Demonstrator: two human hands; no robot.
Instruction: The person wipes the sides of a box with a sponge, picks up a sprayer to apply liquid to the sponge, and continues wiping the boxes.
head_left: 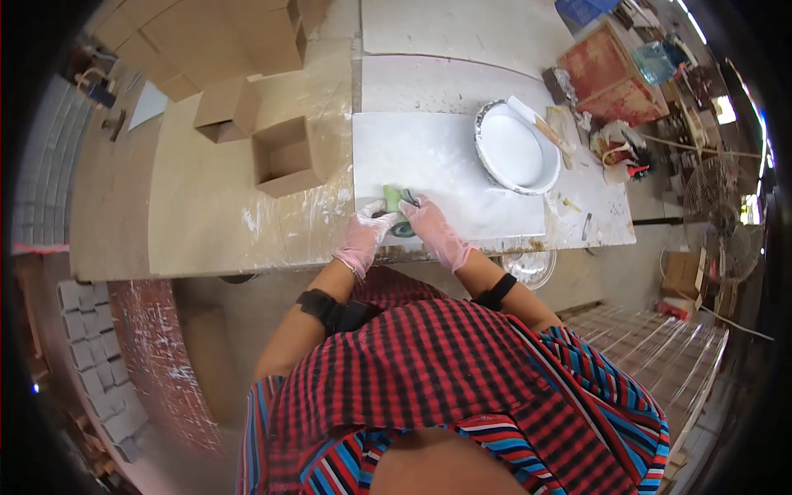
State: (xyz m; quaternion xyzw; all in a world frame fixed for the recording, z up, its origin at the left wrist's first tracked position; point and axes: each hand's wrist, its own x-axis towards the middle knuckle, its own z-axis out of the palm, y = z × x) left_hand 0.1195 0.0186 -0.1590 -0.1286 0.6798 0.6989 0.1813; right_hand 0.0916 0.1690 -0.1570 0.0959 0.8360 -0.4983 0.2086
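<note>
One broad, paint-smeared desk [206, 235] spans the scene, and over its middle, reaching almost to the near edge, lies a white rectangular sheet [421, 153]. Big brown cardboard boxes [214, 41] crowd the far left corner; a smaller open brown cardboard box [307, 177] sits nearer, just left of the sheet. Over to the sheet's right side, a round white basin [532, 189], rim crusted and dark, with a wooden-handled, white-bladed tool [551, 134] across its far right rim. And now the hands! Left hand [361, 235] and right hand [431, 227], both in sheer plastic gloves, meet near the sheet's near left corner, each grip closed, fingers pinching opposite sides of a small light-and-dark-green object [394, 200]. Resting or lifted? Can't tell.
</note>
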